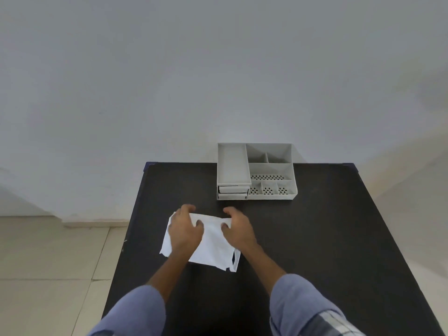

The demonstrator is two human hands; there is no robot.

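Left hand (185,230) and right hand (238,229) are pinching the far edge of the white cloth (213,242), fingers curled over, thumbs on top. Cloth is lying flat mid black table (315,238). Grey organizer (271,197) is sitting at 1 o'clock, apart.

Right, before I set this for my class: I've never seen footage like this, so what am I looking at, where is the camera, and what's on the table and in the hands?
There is no machine here. A person wears one wide-angle camera on the head, looking forward and down, so you see their own arms in blue sleeves. On the dark rectangular table lies a flat white cloth. The left hand and the right hand both curl their fingers over its far edge and seem to grip it. Behind it stands a grey plastic desk organiser with open compartments and small drawers, which nothing touches.
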